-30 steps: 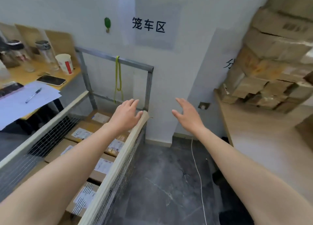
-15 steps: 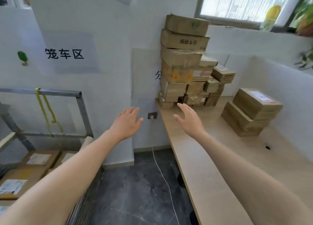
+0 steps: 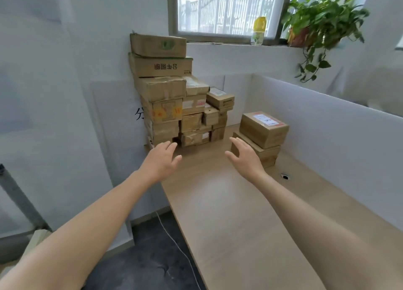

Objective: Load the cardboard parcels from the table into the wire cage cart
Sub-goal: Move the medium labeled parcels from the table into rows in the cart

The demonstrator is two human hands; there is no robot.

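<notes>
Two empty hands, left hand (image 3: 162, 160) and right hand (image 3: 245, 159), hover with fingers loosely spread above the table (image 3: 220, 215), whose far corner bears a tall stack of cardboard parcels (image 3: 162, 88).

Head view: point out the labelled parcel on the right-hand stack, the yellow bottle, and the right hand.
labelled parcel (image 3: 265, 124): head view, its top face.
yellow bottle (image 3: 258, 31): head view, its body.
right hand (image 3: 245, 159): head view, back of hand.

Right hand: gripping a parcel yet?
No, the right hand is open, fingers straight, in front of the lower parcel with nothing in its grasp.
</notes>
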